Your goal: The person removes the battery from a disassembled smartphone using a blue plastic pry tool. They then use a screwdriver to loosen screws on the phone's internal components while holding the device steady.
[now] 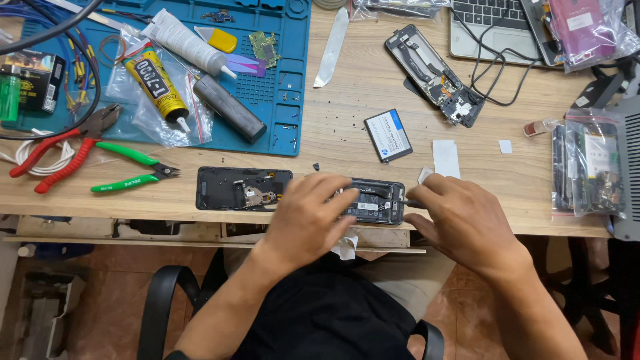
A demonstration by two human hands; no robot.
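Near the front edge of the wooden bench (373,87) lies an opened phone (375,201), its insides showing. The left hand (308,217) rests on it with fingers spread flat, holding nothing. The right hand (463,223) pinches a thin dark tool (412,203) whose tip meets the phone's right end. A black back cover (230,188) lies just left.

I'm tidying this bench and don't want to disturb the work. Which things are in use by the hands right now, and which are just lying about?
In use:
- opened phone, steadied by the left hand
- thin tool in the right hand

Lying about:
- red pliers
- green cutters
- glue tube
- loose battery
- second stripped phone
- black back cover
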